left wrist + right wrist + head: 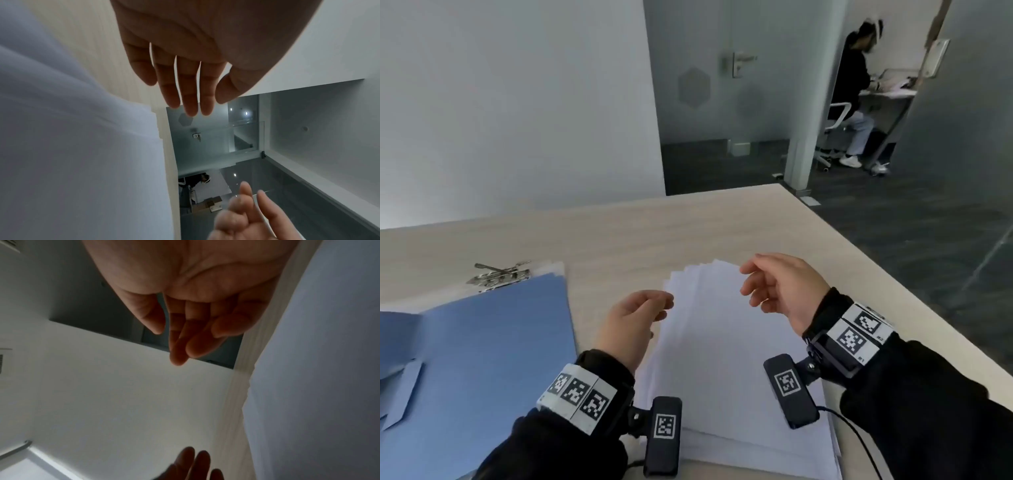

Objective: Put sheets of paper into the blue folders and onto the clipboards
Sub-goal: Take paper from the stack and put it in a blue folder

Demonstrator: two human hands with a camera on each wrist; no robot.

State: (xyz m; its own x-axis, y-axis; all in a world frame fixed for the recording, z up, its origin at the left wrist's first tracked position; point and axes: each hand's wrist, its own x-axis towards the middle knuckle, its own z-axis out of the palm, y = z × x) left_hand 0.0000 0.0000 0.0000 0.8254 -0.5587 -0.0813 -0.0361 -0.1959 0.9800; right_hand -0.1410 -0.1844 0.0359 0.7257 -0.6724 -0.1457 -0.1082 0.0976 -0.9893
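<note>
My left grip and my right grip both hang just above the stack of paper, palms facing each other, fingers loosely bent and holding nothing; both are released. The wrist views agree: in each, the fingers are slack with open air between them and no sheet caught. I judge they sit this way, one on each side of the top sheet, so that I can lift a single page by both of its edges without dragging the ones under it.

The stack lies at about 6 o'clock on the counter, right in front of me, its far edges fanned out a little, which should make it easier to peel one page off. The blue folder lies spread open at 9 o'clock, just beside the stack, its inside face up, so a sheet needs only a short slide to the left to land in it. At 10 o'clock, past the folder's far edge, the metal clips of the clipboards stick out; the boards themselves are mostly hidden under the folder, and I cannot tell how many there are.

No sheet lies on the open folder that I can see, so I take it this one is still to be filled
</note>
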